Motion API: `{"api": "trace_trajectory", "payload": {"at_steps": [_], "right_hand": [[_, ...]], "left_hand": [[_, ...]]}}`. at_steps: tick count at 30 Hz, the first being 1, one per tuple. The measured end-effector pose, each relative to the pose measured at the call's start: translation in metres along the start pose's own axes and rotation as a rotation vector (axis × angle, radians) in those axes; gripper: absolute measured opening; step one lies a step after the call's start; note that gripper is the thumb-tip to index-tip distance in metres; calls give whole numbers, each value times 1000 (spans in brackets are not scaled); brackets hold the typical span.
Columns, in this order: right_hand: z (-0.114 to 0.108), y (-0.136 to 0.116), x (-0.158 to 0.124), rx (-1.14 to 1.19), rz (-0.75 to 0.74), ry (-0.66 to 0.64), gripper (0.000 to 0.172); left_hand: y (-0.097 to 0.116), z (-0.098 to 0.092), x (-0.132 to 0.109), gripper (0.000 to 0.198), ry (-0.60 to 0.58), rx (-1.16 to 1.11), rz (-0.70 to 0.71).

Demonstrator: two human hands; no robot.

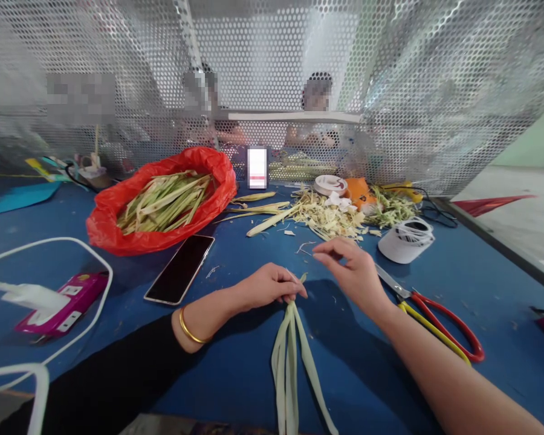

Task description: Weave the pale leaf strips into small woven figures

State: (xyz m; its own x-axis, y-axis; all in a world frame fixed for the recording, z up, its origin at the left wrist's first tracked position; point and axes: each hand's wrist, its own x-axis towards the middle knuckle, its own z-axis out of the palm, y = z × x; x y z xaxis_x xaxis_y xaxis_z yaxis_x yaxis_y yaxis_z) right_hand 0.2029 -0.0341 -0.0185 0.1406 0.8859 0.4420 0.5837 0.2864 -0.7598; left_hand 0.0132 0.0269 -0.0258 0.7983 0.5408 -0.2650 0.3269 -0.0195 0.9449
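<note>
A: What does the left hand (272,284) have?

B: A bunch of pale green strips (292,362). Thumb and fingers are closed on the top end, and the strips fan out below, across the bench (233,377) toward its near edge.

A: And the right hand (352,270)?

B: It's raised just beside the left, thumb and forefinger drawn together near a thin thread (305,247). I can't tell whether they grip it.

A: What's near that hand?

B: The scissors (405,293), just right of the wrist, with one red handle and one yellow. Beyond them stands a white reel (401,244).

A: Farther back?

B: A heap of pale scraps (329,219), with a tape roll (330,184) at its far side. Left of the heap sits a red bag (106,226), its mouth wide, full of long green stalks (167,199).

A: Anything by the bag?

B: A phone (181,269) lies flat just in front of it. Left of that is a purple socket block (79,296) with a white plug (38,299) in it.
</note>
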Motion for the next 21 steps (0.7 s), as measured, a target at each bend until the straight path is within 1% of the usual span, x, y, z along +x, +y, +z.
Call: {"api": "trace_trajectory", "payload": {"at_steps": [3,5,8,13,15,19,21], "right_hand": [[10,3,-5,82,164,-234,8],[20,3,-10,137,225,-284,7],[29,3,-15,145,235,-279,7],[28,1,-15,90,197,-271,16],[28,0,-14,140,223,-289,17],[29,0,-13,296,330,-306,21],[29,-1,-12,326,376,-307,24]], "left_hand": [[-3,1,1,28,22,-29,-6],[-4,2,1,27,41,-57,-19],[-5,4,2,20,66,-90,-37],[-3,5,2,15,91,-101,-47],[-2,5,2,16,94,-104,-52],[1,5,2,21,88,-114,-61],[2,5,2,22,95,-117,-62]]}}
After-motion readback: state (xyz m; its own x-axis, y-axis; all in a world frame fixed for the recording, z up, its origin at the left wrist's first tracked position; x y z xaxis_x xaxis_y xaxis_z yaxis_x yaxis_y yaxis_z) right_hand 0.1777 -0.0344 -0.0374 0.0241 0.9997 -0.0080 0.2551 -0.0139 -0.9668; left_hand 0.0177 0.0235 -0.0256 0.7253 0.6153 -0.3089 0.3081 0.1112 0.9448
